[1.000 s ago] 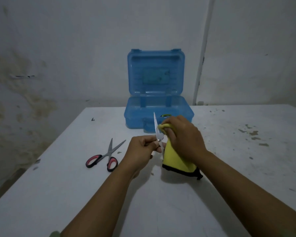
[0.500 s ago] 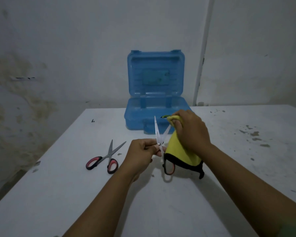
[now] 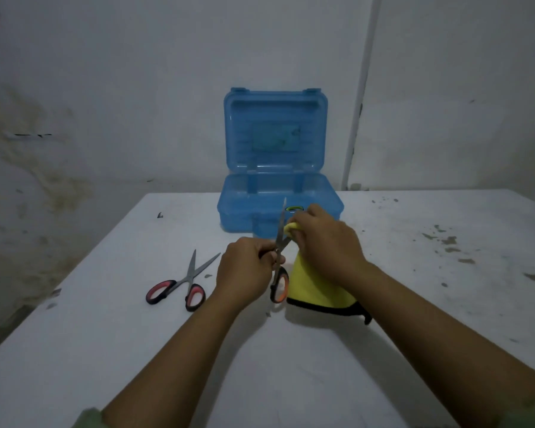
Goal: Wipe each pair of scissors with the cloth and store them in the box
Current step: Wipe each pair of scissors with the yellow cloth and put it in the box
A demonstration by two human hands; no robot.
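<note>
My left hand point(image 3: 244, 273) grips a pair of scissors point(image 3: 281, 223) near the pivot, blades open and pointing up, one red-and-black handle hanging below. My right hand point(image 3: 325, 245) holds a yellow cloth point(image 3: 315, 288) with a black hem and pinches it round one blade. A second pair of red-handled scissors point(image 3: 183, 282) lies open on the white table point(image 3: 105, 319), left of my left hand. The blue plastic box point(image 3: 238, 211) stands open behind my hands, its lid upright. Something green and black shows inside it, mostly hidden.
A stained wall runs behind the table, with a white pipe point(image 3: 357, 118) right of the box. Dark specks and chipped patches point(image 3: 448, 242) mark the table's right side.
My right hand slid the cloth up along the blade, then came back down toward the pivot. The scissor blades opened and one handle dropped into view below my left hand.
</note>
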